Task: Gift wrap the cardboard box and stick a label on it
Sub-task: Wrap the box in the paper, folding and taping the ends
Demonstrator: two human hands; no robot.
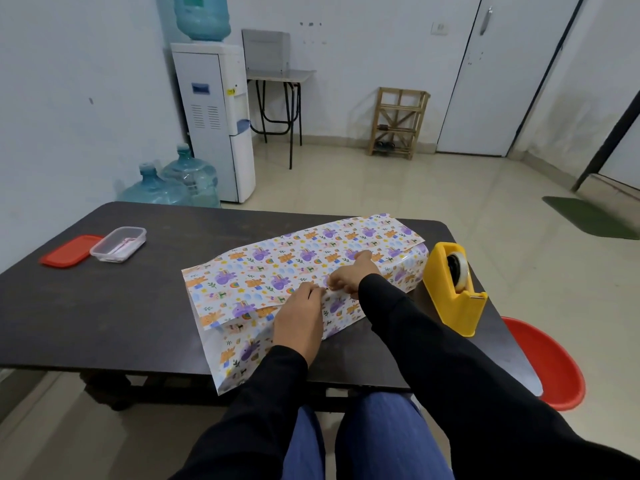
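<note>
Lid (69, 251): red, flat on the surface (104, 306), far left.
Tub (117, 244): clear, open, just beside the lid.
Box (277, 271): mid-surface, covered in patterned paper (239, 355), under both hands.
Left hand (299, 317): fingers pressed flat on the paper seam.
Right hand (353, 275): thumb stretched out, fingertips bent at the seam; cannot tell if pinching.
Tape dispenser (453, 289): yellow, just right of the box.
Chair (547, 362): red, beyond the surface's right edge.

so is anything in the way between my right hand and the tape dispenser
Nothing visible is. The right hand rests on the wrapping paper over the box, next to the left hand at the seam. The yellow tape dispenser stands on the table beside the box's right end. Only papered box top lies between.
</note>
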